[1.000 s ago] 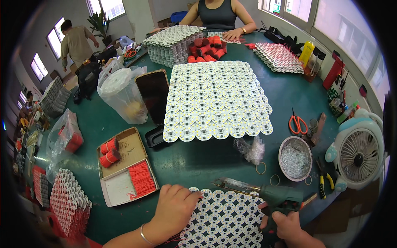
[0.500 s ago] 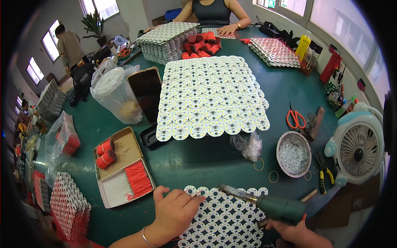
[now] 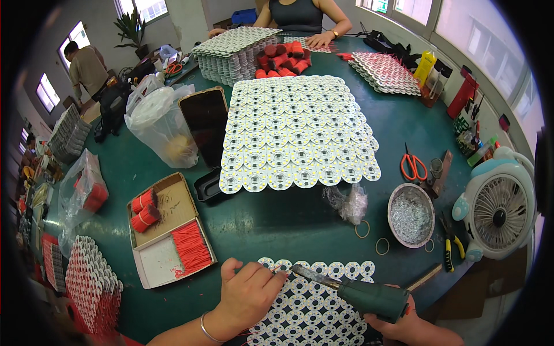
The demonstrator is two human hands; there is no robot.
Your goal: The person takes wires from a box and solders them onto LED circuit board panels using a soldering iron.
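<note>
In front of me lies a panel of round white LED boards [image 3: 311, 303]. Over its upper left part, my left hand [image 3: 248, 294] pinches a thin red wire [image 3: 279, 267] near the top row, though the fingers hide most of it. My right hand [image 3: 398, 323] grips the dark green body of what looks like a heat gun [image 3: 372, 300] from the right side. Its long, scorched metal barrel points left over the boards. The barrel's tip is close to the left fingertips; whether it touches the wire I cannot tell.
A tall stack of LED panels [image 3: 297, 138] stands ahead. At left, an open cardboard box [image 3: 140, 264] holds cut red wires [image 3: 192, 248] and bundles. To the right are a bowl of clear bits [image 3: 411, 216], pliers [image 3: 453, 245], scissors [image 3: 413, 166] and a fan [image 3: 499, 210]. A person [image 3: 297, 17] sits opposite.
The heat gun has moved left and slightly down, bringing its tip close to my left fingertips. My left hand has barely shifted. The view has tilted slightly.
</note>
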